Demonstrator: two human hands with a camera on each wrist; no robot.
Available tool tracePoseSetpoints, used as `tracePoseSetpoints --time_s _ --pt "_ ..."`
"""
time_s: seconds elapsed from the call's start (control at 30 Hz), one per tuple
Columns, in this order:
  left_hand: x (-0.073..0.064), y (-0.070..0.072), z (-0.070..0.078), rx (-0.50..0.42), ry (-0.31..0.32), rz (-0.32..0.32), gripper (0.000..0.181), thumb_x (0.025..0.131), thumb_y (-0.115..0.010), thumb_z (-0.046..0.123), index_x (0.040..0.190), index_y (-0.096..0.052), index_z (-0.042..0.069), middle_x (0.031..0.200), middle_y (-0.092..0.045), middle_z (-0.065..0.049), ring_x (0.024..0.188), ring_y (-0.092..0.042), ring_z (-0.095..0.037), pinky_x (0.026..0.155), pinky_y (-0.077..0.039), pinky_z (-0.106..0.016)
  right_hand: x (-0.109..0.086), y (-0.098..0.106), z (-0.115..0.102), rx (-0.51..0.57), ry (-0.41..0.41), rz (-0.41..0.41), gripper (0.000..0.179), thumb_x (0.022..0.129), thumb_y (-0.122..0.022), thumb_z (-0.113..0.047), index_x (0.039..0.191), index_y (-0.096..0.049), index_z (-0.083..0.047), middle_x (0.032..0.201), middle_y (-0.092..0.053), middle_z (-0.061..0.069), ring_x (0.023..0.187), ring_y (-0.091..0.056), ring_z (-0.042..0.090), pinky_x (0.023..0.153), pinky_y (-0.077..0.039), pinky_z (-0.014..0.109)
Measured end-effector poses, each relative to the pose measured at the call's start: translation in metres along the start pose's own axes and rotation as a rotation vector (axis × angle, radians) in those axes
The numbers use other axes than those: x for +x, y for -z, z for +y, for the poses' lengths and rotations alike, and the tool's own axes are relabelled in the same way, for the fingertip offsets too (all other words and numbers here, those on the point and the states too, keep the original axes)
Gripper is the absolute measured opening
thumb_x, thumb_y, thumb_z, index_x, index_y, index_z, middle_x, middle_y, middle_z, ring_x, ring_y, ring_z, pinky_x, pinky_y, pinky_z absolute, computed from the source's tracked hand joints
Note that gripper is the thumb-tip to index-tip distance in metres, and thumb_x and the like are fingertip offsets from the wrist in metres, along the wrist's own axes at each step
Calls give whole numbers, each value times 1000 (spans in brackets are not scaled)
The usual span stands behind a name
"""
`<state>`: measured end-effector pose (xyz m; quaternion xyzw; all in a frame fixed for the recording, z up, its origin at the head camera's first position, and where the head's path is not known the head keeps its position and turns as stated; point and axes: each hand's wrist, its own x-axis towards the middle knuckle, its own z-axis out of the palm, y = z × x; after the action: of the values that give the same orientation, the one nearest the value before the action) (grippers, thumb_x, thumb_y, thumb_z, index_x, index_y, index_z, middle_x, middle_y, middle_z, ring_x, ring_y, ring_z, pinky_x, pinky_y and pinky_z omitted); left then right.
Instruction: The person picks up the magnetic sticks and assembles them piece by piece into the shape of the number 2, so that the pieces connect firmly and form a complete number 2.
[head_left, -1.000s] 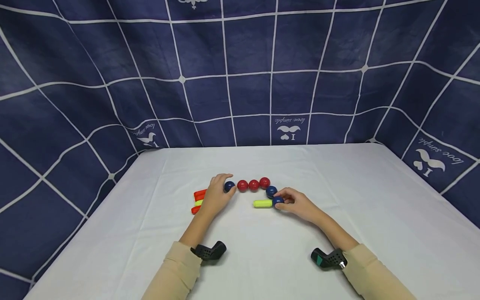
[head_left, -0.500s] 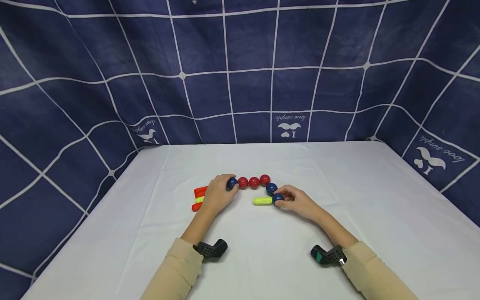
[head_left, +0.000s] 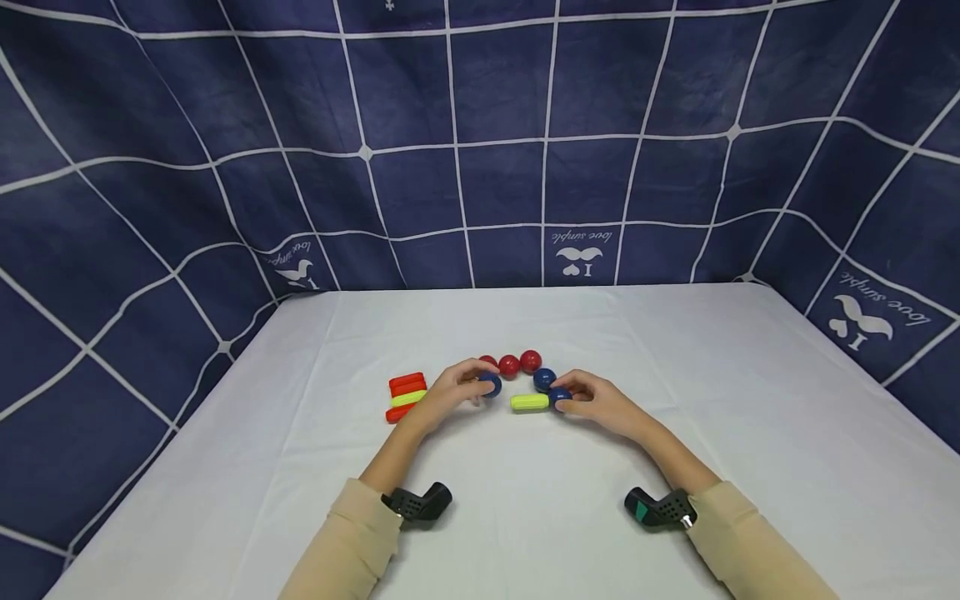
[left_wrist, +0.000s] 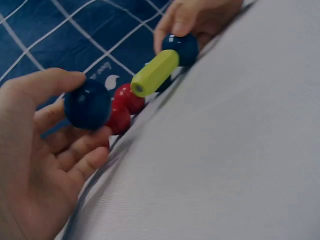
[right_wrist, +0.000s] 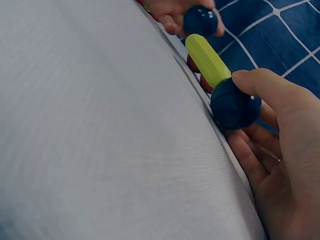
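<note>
Filling the top and both sides of the head view, a dark blue curtain (head_left: pixel 495 100) with white grid lines hangs behind a table (head_left: pixel 510 517) covered in white cloth, which spreads over the lower part of the frame. Two beige sleeves rise from the bottom edge, the left sleeve (head_left: pixel 341 542) left of centre and the right sleeve (head_left: pixel 757 542) toward the lower right. Beyond them, the left hand (head_left: pixel 450 390) and the right hand (head_left: pixel 596 400) face each other around the middle of the frame. A black wrist device sits at each cuff, one on the left (head_left: pixel 422 504) and one on the right (head_left: pixel 660 510).

Left of the left hand lie three red sticks (head_left: pixel 407 380) and a yellow-green stick (head_left: pixel 408 399), side by side. Another stick, the lime rod (head_left: pixel 529 402), is at the centre between the hands, its right end meeting a blue ball, the right-hand ball (head_left: pixel 560 398), which the right hand grasps between thumb and fingers. The left hand pinches the left-hand ball (head_left: pixel 491 385), also blue, just left of the rod and apart from it. Above the rod, a third blue ball (head_left: pixel 544 381) sits near three red balls (head_left: pixel 509 367), the leftmost partly hidden by the left hand.
</note>
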<state>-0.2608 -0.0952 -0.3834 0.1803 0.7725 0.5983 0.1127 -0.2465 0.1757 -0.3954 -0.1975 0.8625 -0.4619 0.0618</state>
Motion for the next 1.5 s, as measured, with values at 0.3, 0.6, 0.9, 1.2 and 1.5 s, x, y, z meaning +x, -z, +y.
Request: tracePoseSetpoints --time_s 0.3,0.6,0.9,1.2,1.5 --pt "1 5 -7 18 85 -46 35 81 -65 23 114 -58 12 117 -57 -7 106 -54 -20 95 -42 -41 1 1 -1 13 -35 18 38 84 -63 -32 115 -58 -11 113 -57 10 92 -51 15 79 -43 24" --pt "-1 2 -7 43 101 -88 34 80 -68 21 111 -59 8 111 -62 -9 95 -60 -14 96 -43 -36 -1 -2 0 34 -45 19 37 83 -65 -29 114 -58 -9 110 -58 11 90 -52 16 79 -44 25" --pt "2 -2 -6 51 71 -101 33 78 -70 13 108 -59 4 109 -62 -11 92 -58 -12 87 -48 -26 -1 2 1 23 -10 -8 38 84 -64 -31 115 -58 -12 114 -57 10 93 -50 17 79 -44 25" --pt "0 -5 -3 233 16 -143 33 78 -70 16 104 -54 5 106 -58 -10 95 -55 -16 89 -47 -30 0 6 3 51 -11 -85 39 87 -58 -28 121 -55 -10 125 -52 14 105 -50 21 89 -43 31" --pt "-3 21 11 360 -83 -109 23 85 -61 23 101 -63 7 95 -61 -6 86 -53 -15 75 -47 -28 1 4 1 49 -25 -57 37 86 -60 -29 119 -56 -14 121 -54 10 102 -50 20 87 -42 32"
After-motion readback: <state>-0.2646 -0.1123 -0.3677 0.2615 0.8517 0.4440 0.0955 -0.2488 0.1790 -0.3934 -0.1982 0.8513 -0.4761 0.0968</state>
